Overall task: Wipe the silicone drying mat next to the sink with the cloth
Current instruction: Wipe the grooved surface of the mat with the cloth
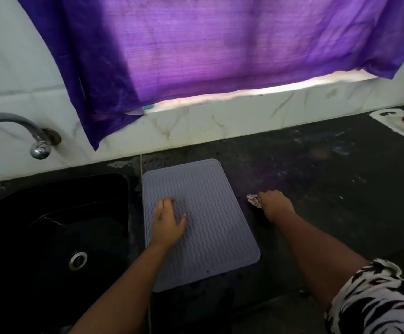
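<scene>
Fig.: left hand [166,221] is resting flat, fingers relaxed, on silicone drying mat [216,213], which is lying on counter [316,189] just beside sink [51,213]. Right hand [274,206] is gripping bunched cloth [253,200] just off mat's right edge. Risk: mat sliding w/ wiping if left hand lifts. Sink is holding nothing visible but its drain [78,260].

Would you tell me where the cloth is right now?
In the head view, the cloth is bunched in the right hand on the dark counter, just right of the drying mat.
</scene>
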`<state>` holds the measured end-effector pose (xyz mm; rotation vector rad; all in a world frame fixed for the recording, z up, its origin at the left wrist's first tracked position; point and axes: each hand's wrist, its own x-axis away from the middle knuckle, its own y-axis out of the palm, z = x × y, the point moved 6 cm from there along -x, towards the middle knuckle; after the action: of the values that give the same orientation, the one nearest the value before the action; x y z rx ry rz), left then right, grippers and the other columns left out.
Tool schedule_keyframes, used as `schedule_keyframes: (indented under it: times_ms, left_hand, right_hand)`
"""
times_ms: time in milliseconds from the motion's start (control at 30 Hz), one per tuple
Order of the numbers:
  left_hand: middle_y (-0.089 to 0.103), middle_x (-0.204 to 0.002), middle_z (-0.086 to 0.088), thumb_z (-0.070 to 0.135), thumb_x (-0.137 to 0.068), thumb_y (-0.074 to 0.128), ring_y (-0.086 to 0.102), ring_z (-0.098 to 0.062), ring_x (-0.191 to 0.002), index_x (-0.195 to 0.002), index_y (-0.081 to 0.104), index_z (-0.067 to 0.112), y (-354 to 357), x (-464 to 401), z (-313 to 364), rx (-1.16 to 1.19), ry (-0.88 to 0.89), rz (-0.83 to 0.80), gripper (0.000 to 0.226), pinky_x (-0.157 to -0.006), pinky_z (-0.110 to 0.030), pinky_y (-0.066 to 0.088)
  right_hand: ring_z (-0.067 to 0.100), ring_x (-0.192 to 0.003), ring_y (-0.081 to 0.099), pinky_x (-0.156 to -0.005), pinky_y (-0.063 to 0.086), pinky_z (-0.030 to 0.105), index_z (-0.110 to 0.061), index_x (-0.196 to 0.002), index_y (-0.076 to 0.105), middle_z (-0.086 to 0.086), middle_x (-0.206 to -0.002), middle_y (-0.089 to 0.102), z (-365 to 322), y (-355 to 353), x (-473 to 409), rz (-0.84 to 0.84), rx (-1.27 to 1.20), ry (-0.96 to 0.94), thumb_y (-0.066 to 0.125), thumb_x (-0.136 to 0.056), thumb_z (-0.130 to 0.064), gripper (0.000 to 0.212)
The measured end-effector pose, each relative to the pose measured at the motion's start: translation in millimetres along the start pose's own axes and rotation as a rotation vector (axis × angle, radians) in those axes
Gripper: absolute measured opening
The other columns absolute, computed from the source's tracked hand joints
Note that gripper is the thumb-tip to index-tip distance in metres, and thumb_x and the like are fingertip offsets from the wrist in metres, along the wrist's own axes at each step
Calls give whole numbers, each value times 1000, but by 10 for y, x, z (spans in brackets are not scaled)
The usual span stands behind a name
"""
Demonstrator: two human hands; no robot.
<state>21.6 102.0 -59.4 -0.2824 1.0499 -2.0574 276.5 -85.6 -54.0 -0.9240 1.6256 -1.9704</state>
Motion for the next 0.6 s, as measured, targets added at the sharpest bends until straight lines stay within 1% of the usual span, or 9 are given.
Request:
schedule_keyframes:
  times_ms: [133, 233, 300, 333, 400, 433, 467, 533, 600]
  left_hand:
    - [49, -126, -12, 25, -87, 66, 51, -27, -116, -124, 49, 4, -210, 38, -145, -35, -67, 36, 46, -93, -37, 47]
    - [53, -118, -10, 26, -88, 64, 49, -26, -114, -121, 51, 6, -385, 34, -290, -54, -118, 56, 41, -92, -40, 47]
    - [56, -105, -7, 25, -88, 63, 53, -24, -104, -116, 54, 8, -503, 3, -405, -55, -145, 79, 34, -84, -36, 48]
    - [57, -98, -5, 25, -88, 62, 55, -23, -98, -111, 57, 9, -562, -18, -463, -54, -158, 88, 28, -79, -34, 48]
    - [59, -89, -2, 26, -90, 59, 59, -23, -89, -97, 61, 11, -673, -76, -566, -68, -175, 98, 17, -71, -32, 47]
    - [60, -88, -3, 27, -92, 56, 59, -23, -87, -93, 62, 10, -730, -117, -606, -83, -169, 111, 18, -70, -33, 48]
    - [60, -88, -4, 28, -95, 52, 59, -24, -87, -91, 62, 10, -787, -165, -643, -93, -158, 137, 21, -71, -35, 49]
    - [62, -95, -7, 27, -98, 46, 57, -26, -93, -96, 62, 10, -906, -295, -723, -105, -155, 196, 24, -74, -38, 49]
    - [63, -106, -7, 25, -99, 42, 53, -28, -101, -109, 61, 12, -972, -464, -826, -177, -175, 188, 25, -80, -40, 47]
  right_hand:
    - [30, -91, 63, -69, 47, 35, -14, -117, 52, 12, -99, 67, -376, -399, -54, 273, -484, -15, 63, -86, -19, 33]
    - [17, -77, 65, -66, 48, 23, -11, -98, 69, 9, -90, 74, -750, -578, -52, 306, -955, 19, 76, -74, -23, 28]
    - [19, -84, 68, -74, 55, 26, -8, -102, 73, 9, -97, 75, -1007, -492, -68, 179, -1223, 167, 78, -71, -23, 35]
    - [22, -84, 70, -74, 58, 31, -6, -106, 72, 10, -97, 74, -1174, -394, -64, 39, -1403, 234, 77, -72, -21, 37]
    - [24, -74, 73, -62, 60, 33, -2, -109, 69, 13, -91, 74, -1546, -238, -30, -329, -1755, 287, 73, -78, -14, 33]
    - [25, -71, 74, -60, 61, 34, -2, -107, 69, 15, -89, 75, -1704, -225, 7, -497, -1831, 276, 70, -81, -14, 28]
    - [27, -72, 75, -61, 62, 37, -3, -105, 69, 16, -88, 76, -1839, -234, 28, -628, -1856, 226, 69, -84, -13, 23]
    - [28, -77, 75, -66, 62, 39, -2, -103, 69, 18, -90, 76, -2056, -285, -41, -733, -1845, 112, 66, -86, -7, 18]
    - [30, -83, 73, -72, 61, 41, 1, -115, 64, 21, -102, 73, -2232, -361, -235, -647, -1677, 54, 64, -84, 3, 30]
